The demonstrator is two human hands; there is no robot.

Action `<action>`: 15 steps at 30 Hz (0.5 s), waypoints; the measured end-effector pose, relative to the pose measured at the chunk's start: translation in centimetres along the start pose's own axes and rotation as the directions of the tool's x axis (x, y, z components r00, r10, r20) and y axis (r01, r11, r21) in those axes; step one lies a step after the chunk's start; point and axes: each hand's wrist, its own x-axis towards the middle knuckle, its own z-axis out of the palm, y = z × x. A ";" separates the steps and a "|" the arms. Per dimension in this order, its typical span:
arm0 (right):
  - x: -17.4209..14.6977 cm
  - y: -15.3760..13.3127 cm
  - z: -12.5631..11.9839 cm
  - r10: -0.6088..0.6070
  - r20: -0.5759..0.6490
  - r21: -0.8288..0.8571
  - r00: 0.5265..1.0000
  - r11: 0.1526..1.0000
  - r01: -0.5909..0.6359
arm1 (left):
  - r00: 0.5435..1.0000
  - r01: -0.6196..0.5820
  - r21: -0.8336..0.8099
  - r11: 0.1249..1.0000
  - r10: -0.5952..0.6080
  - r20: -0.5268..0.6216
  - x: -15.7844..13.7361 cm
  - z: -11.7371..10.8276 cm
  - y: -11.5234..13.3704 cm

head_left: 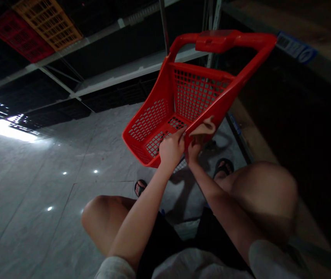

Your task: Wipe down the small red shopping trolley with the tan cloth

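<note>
A red plastic basket trolley with a perforated body and a raised handle stands tilted in the view before me. My left hand is closed over its near rim, fingers reaching to the inside. Against the outer side wall, my right hand holds a tan cloth, which sticks up above the fingers. Part of the right hand's fingers is hidden by the cloth and in shadow. Through the holes of the basket the grey floor shows.
Dark metal shelving runs behind the trolley, with a yellow crate and a red crate at upper left. On the right stands a wooden-edged shelf with a blue label. Smooth concrete floor extends left. My knees flank my arms.
</note>
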 end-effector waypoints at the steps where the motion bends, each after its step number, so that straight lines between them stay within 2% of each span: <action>1: -0.4 0.5 -0.2 0.034 -0.019 -0.004 0.999 0.999 -0.034 | 0.999 -0.008 -0.028 1.000 0.009 0.037 0.3 -0.1 0.4; 3: 0.1 1.4 -1.0 0.112 -0.113 0.000 0.987 0.994 -0.112 | 0.991 -0.045 -0.093 0.995 0.057 0.124 1.1 -0.4 0.8; 5: 2.1 2.2 -2.5 0.151 -0.162 0.006 0.975 0.988 -0.152 | 0.965 -0.118 -0.170 0.978 0.153 0.211 1.6 -1.2 0.3; 7: 4.7 2.4 -4.1 0.182 -0.219 0.021 0.959 0.983 -0.182 | 0.920 -0.207 -0.212 0.955 0.264 0.290 1.5 -2.1 -1.2; 9: 6.6 2.0 -5.1 0.218 -0.263 0.062 0.940 0.976 -0.209 | 0.873 -0.272 -0.144 0.951 0.307 0.379 0.8 -2.8 -3.2; 10: 6.9 1.6 -5.3 0.232 -0.271 0.086 0.934 0.973 -0.217 | 0.865 -0.280 -0.054 0.958 0.276 0.419 0.2 -2.9 -4.2; 12: 5.8 0.3 -5.1 0.244 -0.255 0.123 0.936 0.968 -0.219 | 0.886 -0.248 0.180 0.952 0.148 0.439 -0.9 -2.7 -5.7; 14: 2.6 -1.4 -4.2 0.196 -0.203 0.139 0.959 0.976 -0.170 | 0.924 -0.201 0.348 0.916 0.059 0.379 -1.8 -2.0 -6.3; 15: 0.5 -2.3 -3.8 0.155 -0.171 0.140 0.973 0.981 -0.131 | 0.937 -0.191 0.383 0.904 0.051 0.347 -2.0 -1.6 -6.3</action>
